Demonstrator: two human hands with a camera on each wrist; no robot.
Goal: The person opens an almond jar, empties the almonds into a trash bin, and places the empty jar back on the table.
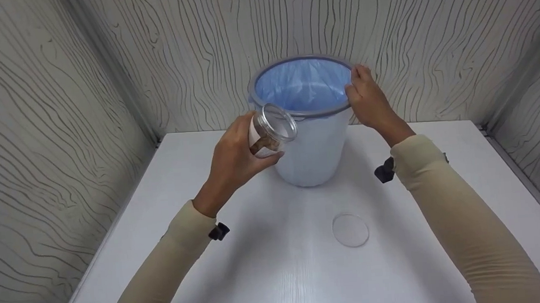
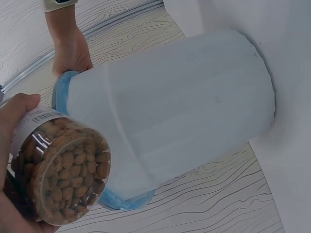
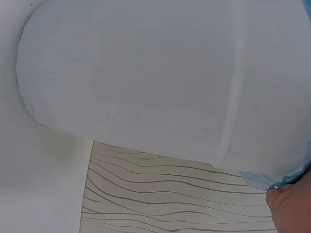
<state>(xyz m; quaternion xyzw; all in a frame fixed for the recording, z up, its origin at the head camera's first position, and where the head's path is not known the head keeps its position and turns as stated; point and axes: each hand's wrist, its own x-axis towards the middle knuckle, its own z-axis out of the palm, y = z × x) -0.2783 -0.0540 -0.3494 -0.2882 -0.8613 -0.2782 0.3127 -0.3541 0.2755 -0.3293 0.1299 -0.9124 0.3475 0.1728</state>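
Note:
My left hand [image 1: 244, 148] holds a clear plastic jar [image 1: 273, 128] partly filled with almonds, tipped on its side with its open mouth toward the bin. In the left wrist view the jar's bottom [image 2: 60, 174] shows the almonds. A white plastic bin [image 1: 314, 153] with a blue liner [image 1: 301, 86] stands at the back middle of the table. My right hand [image 1: 362, 94] grips the bin's rim on its right side, and its fingers [image 2: 70, 56] curl over the rim. The right wrist view shows the bin wall [image 3: 146, 73] and a bit of my right hand [image 3: 291, 208].
A clear round lid [image 1: 350, 230] lies flat on the white table [image 1: 240, 275], in front of the bin. Wood-grain patterned walls [image 1: 39, 137] close in the table on the left, back and right.

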